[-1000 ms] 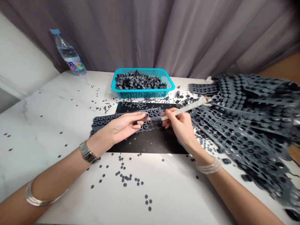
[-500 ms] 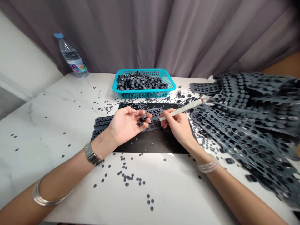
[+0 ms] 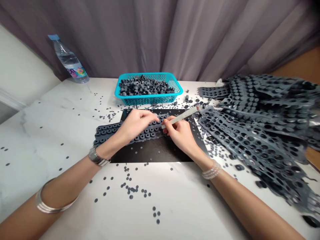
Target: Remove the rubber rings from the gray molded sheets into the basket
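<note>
My right hand (image 3: 180, 132) grips a white stick-like tool (image 3: 185, 115) that slants up to the right, with a reddish mark near its upper end. Its lower end is at the right part of a dark grey rubber sheet (image 3: 107, 132) set with rows of small ring-shaped pieces. My left hand (image 3: 136, 125) is over the middle of this sheet, back up and fingers curled toward the right hand. What its fingers hold, if anything, is hidden. Under the sheet lies a black mat (image 3: 150, 151).
Behind the mat stands a turquoise basket (image 3: 150, 97) full of dark rubber pieces. A heap of perforated rubber sheets (image 3: 250, 123) covers the right side. A water bottle (image 3: 71, 63) stands back left. Small dark discs (image 3: 132, 189) are scattered over the white table (image 3: 100, 223).
My left hand has turned from palm up, with dark rubber pieces in its fingers, to palm down over the sheet. The right hand keeps the white tool. The view has shifted slightly.
</note>
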A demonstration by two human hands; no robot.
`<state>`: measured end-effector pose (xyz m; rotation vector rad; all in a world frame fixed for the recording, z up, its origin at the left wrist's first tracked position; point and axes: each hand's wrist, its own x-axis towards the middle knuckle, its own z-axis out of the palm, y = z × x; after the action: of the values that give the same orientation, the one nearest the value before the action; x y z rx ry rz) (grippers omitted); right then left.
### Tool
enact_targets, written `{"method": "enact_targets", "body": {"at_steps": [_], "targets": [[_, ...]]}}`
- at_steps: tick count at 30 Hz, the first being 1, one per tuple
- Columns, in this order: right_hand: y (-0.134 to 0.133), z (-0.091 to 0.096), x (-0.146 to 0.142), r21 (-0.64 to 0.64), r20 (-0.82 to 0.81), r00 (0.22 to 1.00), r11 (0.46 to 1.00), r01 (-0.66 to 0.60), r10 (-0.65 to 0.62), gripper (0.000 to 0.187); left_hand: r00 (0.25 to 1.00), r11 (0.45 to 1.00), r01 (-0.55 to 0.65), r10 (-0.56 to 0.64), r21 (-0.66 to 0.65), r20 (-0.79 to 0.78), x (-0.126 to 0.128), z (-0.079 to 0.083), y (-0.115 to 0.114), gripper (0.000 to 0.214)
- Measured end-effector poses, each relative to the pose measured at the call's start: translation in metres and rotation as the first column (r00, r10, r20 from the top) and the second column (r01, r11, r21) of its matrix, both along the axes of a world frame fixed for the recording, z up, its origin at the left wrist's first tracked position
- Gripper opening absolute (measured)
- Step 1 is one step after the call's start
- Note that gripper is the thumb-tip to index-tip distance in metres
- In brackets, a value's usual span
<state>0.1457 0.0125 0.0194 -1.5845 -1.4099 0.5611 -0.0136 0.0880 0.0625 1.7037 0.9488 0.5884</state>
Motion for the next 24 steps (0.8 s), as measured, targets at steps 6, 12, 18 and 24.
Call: {"method": "enact_targets", "body": {"at_steps": [6,12,18,24], "targets": [[0.0,0.0,-0.001,0.032,0.062,0.998,0.999,-0.011,0.009,0.027,0.805,0.754,0.373,0.026,0.541,-0.592,0.007,-0.008,-0.006,0.025],[0.002,0.002,-0.004,0.061,0.147,0.989,0.998,-0.032,0.023,0.023,0.738,0.708,0.432,0.077,0.558,-0.67,0.013,-0.013,-0.011,0.02],[0.001,0.0,-0.009,0.073,0.328,0.944,0.996,-0.042,0.016,0.022,0.808,0.777,0.411,-0.068,0.476,-0.585,0.007,-0.015,-0.002,0.023],[0.0,0.002,-0.009,0.031,0.269,0.963,0.999,-0.025,0.016,0.024,0.884,0.822,0.335,-0.106,0.46,-0.454,-0.001,-0.018,-0.001,0.018]]}}
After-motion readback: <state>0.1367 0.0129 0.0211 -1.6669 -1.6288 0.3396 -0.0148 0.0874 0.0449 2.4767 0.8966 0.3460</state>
